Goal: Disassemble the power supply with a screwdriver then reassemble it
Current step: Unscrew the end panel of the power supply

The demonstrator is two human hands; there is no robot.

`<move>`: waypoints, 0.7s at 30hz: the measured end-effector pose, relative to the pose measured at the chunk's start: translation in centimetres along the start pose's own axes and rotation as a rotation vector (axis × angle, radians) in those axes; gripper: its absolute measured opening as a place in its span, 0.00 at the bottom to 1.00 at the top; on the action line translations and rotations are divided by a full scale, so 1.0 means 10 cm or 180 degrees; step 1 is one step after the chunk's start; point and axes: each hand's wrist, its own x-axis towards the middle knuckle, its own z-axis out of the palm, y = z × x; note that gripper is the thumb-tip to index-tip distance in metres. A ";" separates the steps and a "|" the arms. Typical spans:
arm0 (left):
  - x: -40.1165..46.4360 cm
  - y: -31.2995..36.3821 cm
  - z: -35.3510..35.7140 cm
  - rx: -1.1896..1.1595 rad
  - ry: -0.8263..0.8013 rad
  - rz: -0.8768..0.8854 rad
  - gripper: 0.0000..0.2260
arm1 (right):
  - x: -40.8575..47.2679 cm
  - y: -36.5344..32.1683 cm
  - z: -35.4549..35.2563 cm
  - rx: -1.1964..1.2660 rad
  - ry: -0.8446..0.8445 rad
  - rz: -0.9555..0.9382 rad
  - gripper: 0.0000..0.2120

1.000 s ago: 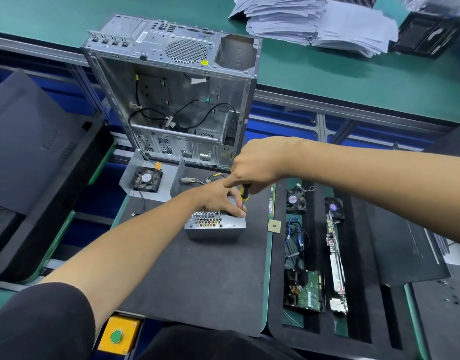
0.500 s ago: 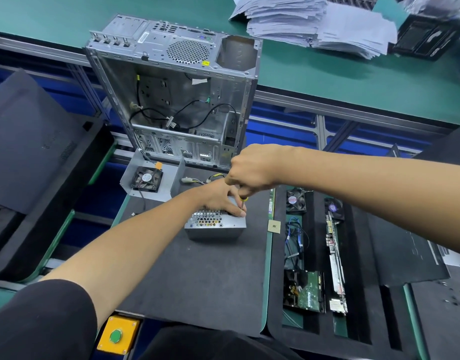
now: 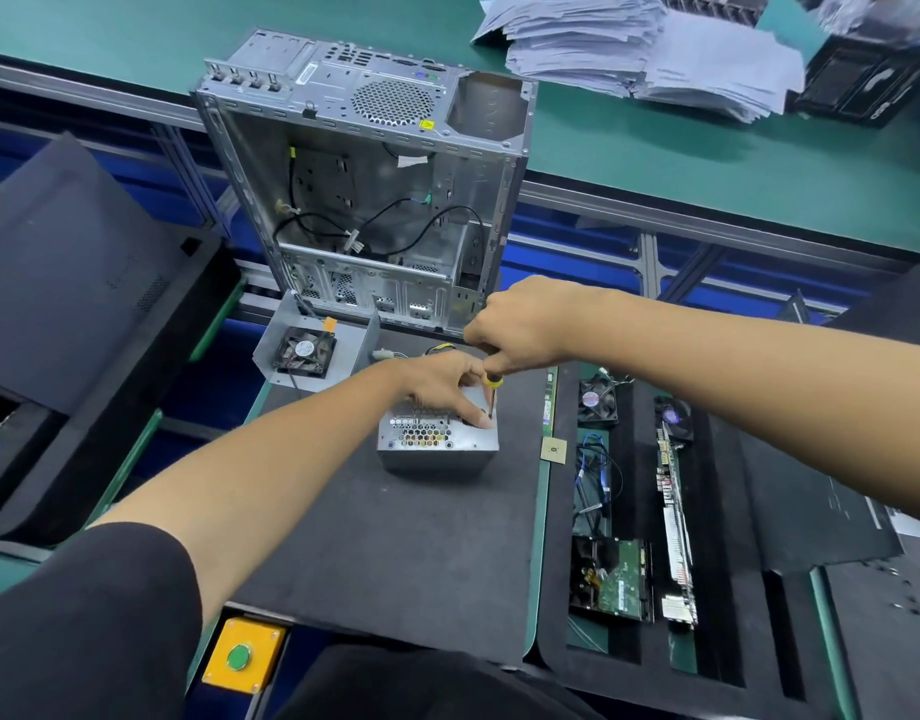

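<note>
A grey metal power supply [image 3: 437, 449] with a honeycomb vent stands on the dark mat [image 3: 395, 537]. My left hand [image 3: 442, 381] rests on its top, fingers reaching to the right corner where the screwdriver tip sits. My right hand [image 3: 520, 324] grips the yellow-and-black screwdriver [image 3: 493, 394] from above, holding it upright with its shaft down on the unit's top right corner. The handle is mostly hidden in my fist.
An open silver computer case [image 3: 369, 200] stands behind the mat. A fan in a metal bracket [image 3: 304, 350] lies at its left. Trays on the right hold fans, cables, a drive [image 3: 613, 579] and boards. A CPU chip [image 3: 554, 450] lies beside the mat. Paper stacks [image 3: 629, 44] lie far back.
My right hand has stayed over the corner, shifting slightly on the screwdriver; more of the shaft shows now. My left hand keeps its place on the power supply.
</note>
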 end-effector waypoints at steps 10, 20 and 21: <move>-0.32 -0.23 -0.19 -0.0599 -0.0101 -0.0189 0.22 | 0.05 0.01 0.08 0.0856 0.0536 0.0483 0.07; -0.83 -0.68 -0.27 -0.0827 0.1059 -0.0216 0.07 | 0.28 -0.31 0.38 0.3043 0.1220 0.2096 0.07; -0.89 -0.73 -0.27 -0.0799 0.1161 -0.0210 0.06 | 0.31 -0.38 0.47 0.3324 0.1235 0.2195 0.06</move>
